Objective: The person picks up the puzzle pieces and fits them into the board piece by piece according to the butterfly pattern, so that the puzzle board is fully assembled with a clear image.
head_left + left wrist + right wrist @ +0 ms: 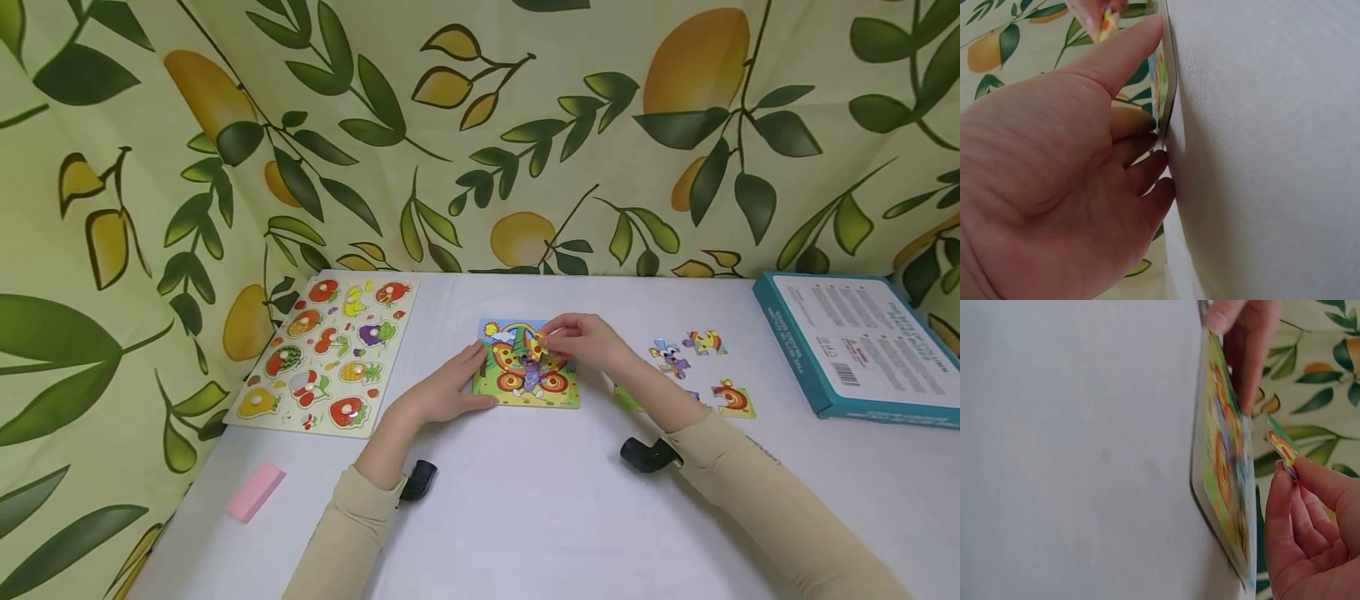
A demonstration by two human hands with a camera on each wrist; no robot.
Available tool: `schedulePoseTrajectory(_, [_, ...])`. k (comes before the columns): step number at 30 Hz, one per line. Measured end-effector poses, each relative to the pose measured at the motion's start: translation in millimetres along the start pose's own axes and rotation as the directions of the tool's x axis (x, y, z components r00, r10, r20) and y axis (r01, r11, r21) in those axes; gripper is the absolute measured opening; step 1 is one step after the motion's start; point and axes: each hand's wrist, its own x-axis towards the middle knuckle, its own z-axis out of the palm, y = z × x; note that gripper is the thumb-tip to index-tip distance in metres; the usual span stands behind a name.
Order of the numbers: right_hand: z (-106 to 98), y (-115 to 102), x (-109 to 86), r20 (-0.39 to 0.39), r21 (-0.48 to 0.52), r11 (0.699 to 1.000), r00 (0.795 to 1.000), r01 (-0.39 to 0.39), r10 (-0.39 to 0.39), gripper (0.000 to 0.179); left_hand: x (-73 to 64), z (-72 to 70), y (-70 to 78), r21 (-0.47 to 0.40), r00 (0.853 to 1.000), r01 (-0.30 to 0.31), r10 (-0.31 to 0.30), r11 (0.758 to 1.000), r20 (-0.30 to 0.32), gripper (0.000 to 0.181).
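A butterfly puzzle board (487, 393) lies on the white table. My left hand (448, 387) rests along its left edge with fingers extended; in the left wrist view the thumb and fingertips touch the board's rim. Above the board's upper right part, my right hand (588, 340) pinches a puzzle piece (1282, 447) between thumb and fingers. That piece is yellow and red with a green edge, and it is held apart from the board in the right wrist view. To the right lie loose pieces, among them a purple one (670, 360), a rainbow-patterned one (705, 342) and a red-and-green one (735, 400).
A fruit peg board (388, 358) lies at the left, with a pink block (256, 492) nearer the front. At the far right sits a teal and white box (862, 342). A leaf-patterned curtain (465, 142) hangs behind the table. The right forearm partly covers some loose pieces.
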Motion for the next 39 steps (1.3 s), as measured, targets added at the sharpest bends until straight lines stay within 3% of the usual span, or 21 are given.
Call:
schedulePoseTrajectory(6, [27,-5,12.5,0.021,0.004,1.000,1.000,-0.008,0.008,0.028,0.9,0.4,-2.8,-0.006,1.000,-0.018,0.018,1.000,-0.003,0.084])
schedulePoseTrajectory(14, [43,-8,20.9,0.017,-0.002,1.000,1.000,0.009,-0.009,0.025,1.4,1.4,-4.5,-0.006,1.000,-0.018,0.018,1.000,-0.009,0.084])
schedulePoseTrajectory(24, [49,-10,25.4,-0.028,-0.118,0.988,0.995,0.096,-0.100,0.018,0.3,0.5,-3.1,0.009,1.000,-0.010,0.010,1.000,-0.002,0.078])
schedulePoseTrajectory(31, [51,-9,24.8,-0.044,-0.252,0.954,0.983,0.160,-0.176,0.014,0.7,0.4,-4.2,0.037,1.000,-0.014,0.014,0.999,0.003,0.077])
schedulePoseTrajectory(39, [52,-7,23.5,-0.031,-0.277,0.941,0.977,0.195,-0.212,0.012,0.5,0.7,-5.1,0.055,1.000,-0.027,0.027,0.998,-0.001,0.076])
